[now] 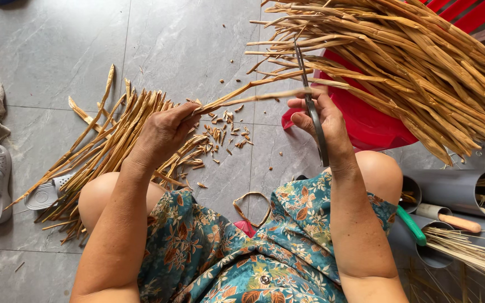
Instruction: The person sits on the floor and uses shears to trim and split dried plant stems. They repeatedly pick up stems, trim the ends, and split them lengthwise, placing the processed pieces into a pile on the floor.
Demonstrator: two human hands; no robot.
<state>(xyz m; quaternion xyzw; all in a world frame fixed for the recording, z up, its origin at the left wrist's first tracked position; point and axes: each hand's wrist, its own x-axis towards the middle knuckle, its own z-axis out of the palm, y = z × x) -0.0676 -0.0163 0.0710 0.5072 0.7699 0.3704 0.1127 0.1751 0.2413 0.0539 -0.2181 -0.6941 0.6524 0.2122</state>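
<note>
We see the left hand (pixel 164 132) with fingertips pressed together, pinching one end of a dry straw strip (pixel 254 96) that runs rightward to the right hand (pixel 321 120). That hand's fingers are curled around a pair of scissors (pixel 311 106), blades pointing up across the strip. Just beyond hangs a thick bundle of tan, flat, fibrous stalks (pixel 422 62) over a red plastic stool (pixel 366 120). Left of the knees lies a pile of cut strips (pixel 108 151); small trimmings (pixel 225 134) scatter on smooth grey floor tiles (pixel 186 45), with open room further out.
</note>
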